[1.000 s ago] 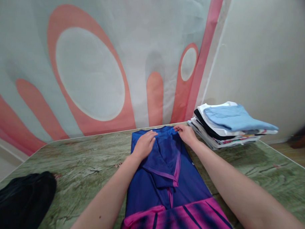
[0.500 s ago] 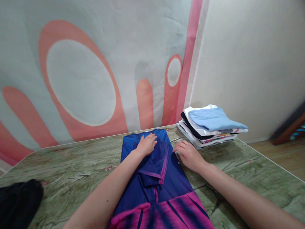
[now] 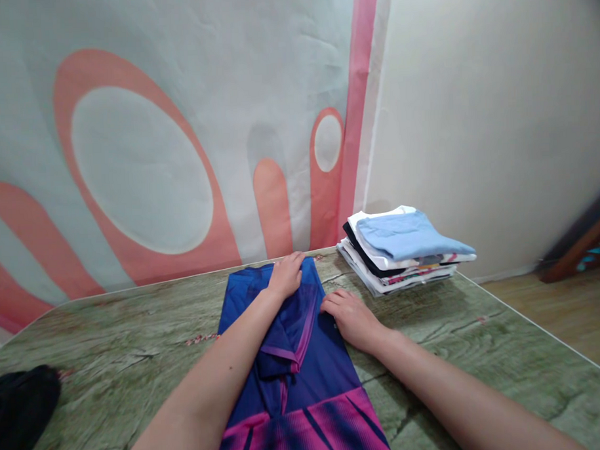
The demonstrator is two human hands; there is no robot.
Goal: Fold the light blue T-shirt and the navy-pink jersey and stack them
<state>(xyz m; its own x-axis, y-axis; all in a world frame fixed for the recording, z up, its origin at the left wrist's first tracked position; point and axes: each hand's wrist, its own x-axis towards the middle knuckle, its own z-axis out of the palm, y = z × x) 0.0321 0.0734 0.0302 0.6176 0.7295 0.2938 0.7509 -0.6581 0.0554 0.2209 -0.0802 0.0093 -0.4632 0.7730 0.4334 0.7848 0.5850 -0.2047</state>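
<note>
A jersey-like shirt (image 3: pixel 329 355), blue at the top, navy in the middle and pink with dark streaks below, lies lengthwise with a sleeve folded over its middle. My left hand (image 3: pixel 286 276) lies on its far end, fingers stretched out towards the far right corner. My right hand (image 3: pixel 352 318) rests at the shirt's right edge, fingers slightly bent and touching the fabric. The shirt's near end runs out of view at the bottom, and my left forearm covers part of its left side.
Folded clothes (image 3: pixel 404 247) form a stack at the table's far right, a light blue piece on top. Dark fabric (image 3: pixel 21 405) lies at the left edge. The wood-patterned table (image 3: pixel 137 349) meets a printed wall covering (image 3: pixel 237 122) at the back; its right edge drops to the floor.
My left hand has slid farther up to the shirt's far edge. My right hand stays by the right edge, its fingers now on the fabric. The view has turned slightly right.
</note>
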